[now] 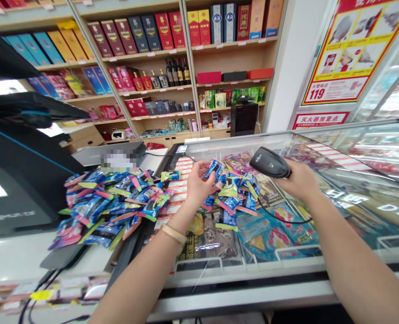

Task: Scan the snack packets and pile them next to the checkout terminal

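Note:
My left hand (201, 182) pinches a small blue snack packet (215, 167) above the freezer's glass top. Close beside it lies a small pile of blue, pink and green packets (231, 191) on the glass. My right hand (297, 180) is wrapped around the handle of a black barcode scanner (270, 162), whose head points left toward that pile. From the scanner a black cable (283, 220) loops down over the glass. To the left, a much larger heap of the same packets (111, 202) covers the counter's edge.
A black checkout terminal (13, 180) stands at the left on the white counter (6, 256). Under the glass of the chest freezer (199, 281) lie packaged frozen goods. Behind are shelves (145, 56) of boxes and bottles. A red fire-safety poster (357, 49) hangs at right.

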A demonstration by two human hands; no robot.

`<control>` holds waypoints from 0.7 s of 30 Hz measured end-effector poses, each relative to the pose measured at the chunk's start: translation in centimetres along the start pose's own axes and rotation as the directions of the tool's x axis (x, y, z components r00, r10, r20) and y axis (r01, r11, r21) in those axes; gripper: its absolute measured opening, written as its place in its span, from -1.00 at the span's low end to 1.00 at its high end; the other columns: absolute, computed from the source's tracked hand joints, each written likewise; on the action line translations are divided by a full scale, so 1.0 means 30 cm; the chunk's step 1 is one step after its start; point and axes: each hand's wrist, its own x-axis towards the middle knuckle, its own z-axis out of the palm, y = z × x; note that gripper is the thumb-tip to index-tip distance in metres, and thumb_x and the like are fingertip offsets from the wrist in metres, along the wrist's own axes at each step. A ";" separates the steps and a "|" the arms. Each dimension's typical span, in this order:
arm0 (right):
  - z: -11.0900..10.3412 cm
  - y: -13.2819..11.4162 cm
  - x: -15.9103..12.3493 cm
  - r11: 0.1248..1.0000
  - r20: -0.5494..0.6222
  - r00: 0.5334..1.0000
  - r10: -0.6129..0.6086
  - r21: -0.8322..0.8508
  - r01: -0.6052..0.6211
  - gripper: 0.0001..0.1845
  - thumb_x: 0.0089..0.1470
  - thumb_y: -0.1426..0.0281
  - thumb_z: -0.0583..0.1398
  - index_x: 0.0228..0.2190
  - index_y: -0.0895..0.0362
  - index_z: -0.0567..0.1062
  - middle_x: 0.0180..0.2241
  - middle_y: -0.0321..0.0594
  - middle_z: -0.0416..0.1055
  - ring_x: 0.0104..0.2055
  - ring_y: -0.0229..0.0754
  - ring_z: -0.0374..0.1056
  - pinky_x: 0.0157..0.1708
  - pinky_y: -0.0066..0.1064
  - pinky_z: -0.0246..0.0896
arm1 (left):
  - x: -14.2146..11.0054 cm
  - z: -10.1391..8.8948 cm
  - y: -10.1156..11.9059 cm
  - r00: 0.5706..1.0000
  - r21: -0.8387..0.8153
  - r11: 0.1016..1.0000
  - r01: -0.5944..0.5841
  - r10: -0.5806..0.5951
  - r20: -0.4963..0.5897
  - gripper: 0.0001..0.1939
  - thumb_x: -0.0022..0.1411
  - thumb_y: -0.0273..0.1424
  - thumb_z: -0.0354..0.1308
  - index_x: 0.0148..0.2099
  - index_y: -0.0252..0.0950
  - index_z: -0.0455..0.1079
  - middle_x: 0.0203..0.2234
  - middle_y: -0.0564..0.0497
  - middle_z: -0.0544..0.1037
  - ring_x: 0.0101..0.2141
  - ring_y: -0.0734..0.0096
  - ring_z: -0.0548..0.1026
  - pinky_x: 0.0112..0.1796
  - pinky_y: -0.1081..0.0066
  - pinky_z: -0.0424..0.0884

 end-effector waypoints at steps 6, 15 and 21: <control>0.000 0.036 0.001 0.981 -0.069 0.990 0.126 -0.138 -0.134 -0.64 -0.08 0.17 0.21 -0.26 0.06 0.62 -0.38 -0.05 0.63 -0.28 0.16 0.55 -0.42 -0.30 0.16 | 0.040 0.100 0.010 0.940 0.311 0.892 -0.327 0.272 0.207 -0.83 0.13 -0.59 0.21 -0.25 -0.22 0.43 -0.29 -0.01 0.61 -0.19 0.31 0.60 -0.16 0.36 0.52; 0.015 0.061 0.001 0.977 -0.058 0.992 0.110 -0.176 -0.119 -0.63 -0.03 0.11 0.23 -0.24 0.05 0.62 -0.36 -0.07 0.63 -0.32 0.09 0.53 -0.45 -0.32 0.15 | -0.023 0.124 0.066 0.933 0.056 0.980 -0.194 0.166 0.318 -0.68 0.08 -0.56 0.31 -0.11 -0.14 0.62 0.01 -0.10 0.64 0.19 0.06 0.48 0.32 0.01 0.21; 0.032 0.064 -0.009 0.985 -0.059 0.996 0.065 -0.159 -0.073 -0.58 -0.01 0.12 0.22 -0.17 0.05 0.63 -0.37 -0.09 0.62 -0.39 0.06 0.50 -0.48 -0.31 0.14 | -0.029 -0.008 0.054 0.954 0.221 0.938 -0.266 0.224 0.198 -0.67 0.16 -0.45 0.24 0.00 -0.19 0.58 0.08 -0.18 0.56 0.16 0.07 0.46 0.27 0.10 0.27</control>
